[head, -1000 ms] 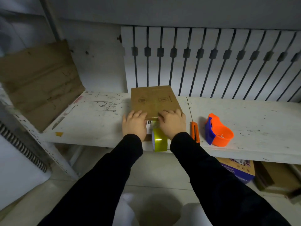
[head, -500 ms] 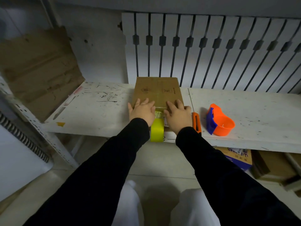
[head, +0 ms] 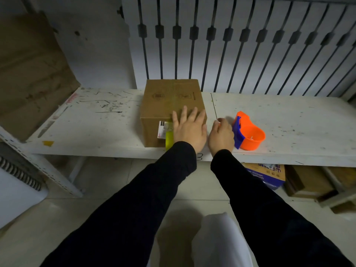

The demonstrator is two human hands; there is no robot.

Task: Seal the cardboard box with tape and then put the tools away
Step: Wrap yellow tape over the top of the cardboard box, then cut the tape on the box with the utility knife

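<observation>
Head view: a person in black sleeves stood facing a scuffed white table (head: 92, 130).
Cardboard box (head: 169, 101): sat closed on the table, a yellow tape (head: 169, 140) strip hanging down its near face beside a white label (head: 162, 130).
Left hand (head: 189, 130): lay flat, fingers spread, on the box's near right corner, holding nothing.
Right hand (head: 221, 136): curled on the table just right of the box; what it gripped could not be told.
Orange tape dispenser (head: 249, 134): stood touching the right hand's far side.
</observation>
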